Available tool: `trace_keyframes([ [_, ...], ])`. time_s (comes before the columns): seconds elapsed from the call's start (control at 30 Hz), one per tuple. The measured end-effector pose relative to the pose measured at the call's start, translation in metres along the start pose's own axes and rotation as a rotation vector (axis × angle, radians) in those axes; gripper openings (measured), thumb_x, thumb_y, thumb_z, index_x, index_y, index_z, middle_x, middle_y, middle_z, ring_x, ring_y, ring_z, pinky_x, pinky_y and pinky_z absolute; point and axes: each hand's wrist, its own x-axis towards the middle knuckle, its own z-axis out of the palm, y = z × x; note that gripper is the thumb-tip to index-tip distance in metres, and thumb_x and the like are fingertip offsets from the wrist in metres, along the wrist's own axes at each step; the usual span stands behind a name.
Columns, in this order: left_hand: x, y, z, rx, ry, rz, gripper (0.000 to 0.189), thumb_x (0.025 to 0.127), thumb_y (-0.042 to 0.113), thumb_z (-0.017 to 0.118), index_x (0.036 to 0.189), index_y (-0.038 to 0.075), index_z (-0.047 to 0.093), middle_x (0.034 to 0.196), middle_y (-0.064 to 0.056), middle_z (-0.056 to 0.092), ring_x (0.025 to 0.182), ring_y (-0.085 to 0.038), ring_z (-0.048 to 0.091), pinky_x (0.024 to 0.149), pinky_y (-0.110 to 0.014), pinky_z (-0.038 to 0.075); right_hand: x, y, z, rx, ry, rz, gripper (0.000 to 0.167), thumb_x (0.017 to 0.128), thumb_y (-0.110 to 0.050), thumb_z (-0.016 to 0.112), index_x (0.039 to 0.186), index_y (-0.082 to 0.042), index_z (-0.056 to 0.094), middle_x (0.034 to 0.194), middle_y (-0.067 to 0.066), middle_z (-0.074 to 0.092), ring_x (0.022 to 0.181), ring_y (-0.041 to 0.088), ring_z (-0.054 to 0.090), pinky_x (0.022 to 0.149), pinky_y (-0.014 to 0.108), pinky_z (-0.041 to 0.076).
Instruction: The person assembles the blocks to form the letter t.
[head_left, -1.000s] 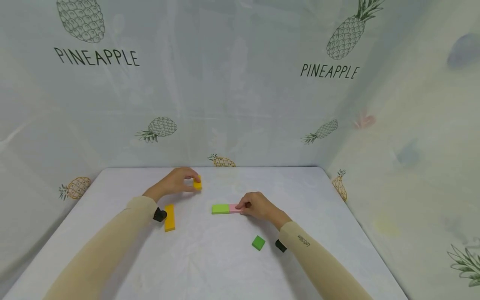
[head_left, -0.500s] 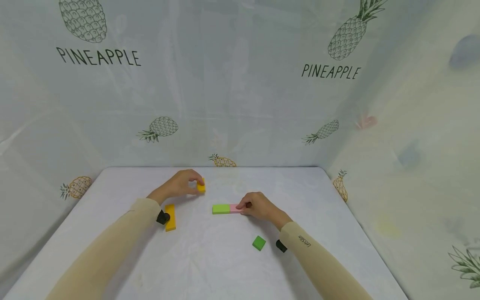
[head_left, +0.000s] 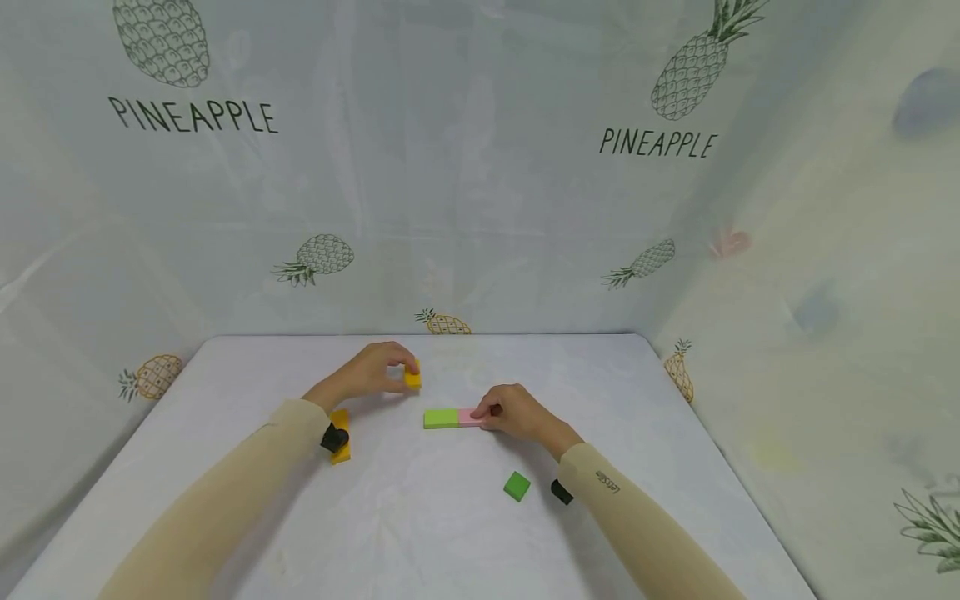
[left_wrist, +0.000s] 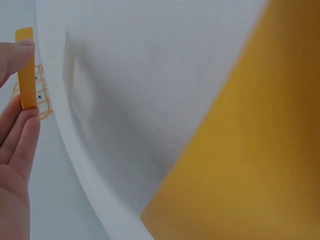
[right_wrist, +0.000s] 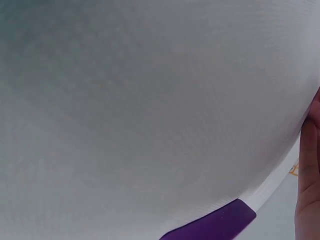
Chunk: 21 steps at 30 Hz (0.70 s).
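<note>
Left hand (head_left: pixel 375 371): thumb and fingertips clamped on the small yellow block.
Small yellow block (head_left: pixel 413 382): at the left hand's fingertips, on the side toward the right hand; I cannot tell whether it touches the desk (head_left: pixel 405 517).
Right hand (head_left: pixel 519 412): thumb and forefinger pinching the pink block.
Pink block (head_left: pixel 466 417): at the right hand's fingertips, partly covered by them, its left end touching the light green block.
Light green block (head_left: pixel 441 419): left of the right hand, nearer the person than the left hand's fingertips.
Long yellow block (head_left: pixel 341 455): nearer the person than the left hand, partly hidden by the black left wrist camera (head_left: pixel 333 438).
Green square block (head_left: pixel 517 487): nearer the person than the right hand, near its wrist.
Purple piece (right_wrist: pixel 215 225): apart from the right hand, cut off by the wrist view's edge.
Pineapple-print cloth (head_left: pixel 480 183): beyond both hands.
</note>
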Motion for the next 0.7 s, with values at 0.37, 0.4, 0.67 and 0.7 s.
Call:
trace_keyframes([
  [0.37, 0.008, 0.012, 0.007, -0.003, -0.010, 0.035, 0.025, 0.088, 0.022, 0.090, 0.109, 0.027, 0.078, 0.129, 0.002, 0.070, 0.126, -0.026, 0.061, 0.112, -0.050, 0.049, 0.001, 0.001, 0.002, -0.007, -0.012, 0.023, 0.012, 0.095, -0.010, 0.081, 0.106, -0.015, 0.083, 0.108, -0.002, 0.075, 0.100, 0.011, 0.065, 0.088, 0.028, 0.056],
  [0.4, 0.009, 0.013, 0.008, -0.002, -0.010, 0.043, 0.025, 0.088, 0.022, 0.090, 0.109, 0.026, 0.078, 0.129, 0.002, 0.070, 0.126, -0.026, 0.061, 0.112, -0.051, 0.050, 0.001, 0.001, 0.002, -0.004, -0.016, 0.024, 0.012, 0.096, -0.010, 0.081, 0.106, -0.015, 0.083, 0.109, -0.002, 0.075, 0.100, 0.010, 0.065, 0.088, 0.029, 0.056],
  [0.67, 0.014, 0.027, 0.014, 0.010, -0.011, 0.072, 0.023, 0.088, 0.022, 0.090, 0.108, 0.025, 0.079, 0.128, 0.001, 0.071, 0.125, -0.025, 0.062, 0.113, -0.051, 0.048, 0.000, -0.002, 0.001, -0.011, -0.015, 0.023, 0.013, 0.096, -0.010, 0.080, 0.107, -0.014, 0.083, 0.108, -0.002, 0.075, 0.096, 0.010, 0.063, 0.086, 0.026, 0.056],
  [0.7, 0.015, 0.028, 0.015, 0.009, -0.013, 0.075, 0.023, 0.088, 0.023, 0.090, 0.108, 0.025, 0.079, 0.128, 0.002, 0.071, 0.125, -0.025, 0.062, 0.113, -0.051, 0.048, 0.000, -0.002, 0.001, -0.007, -0.014, 0.018, 0.013, 0.096, -0.010, 0.080, 0.107, -0.014, 0.083, 0.107, -0.002, 0.075, 0.096, 0.011, 0.063, 0.086, 0.026, 0.056],
])
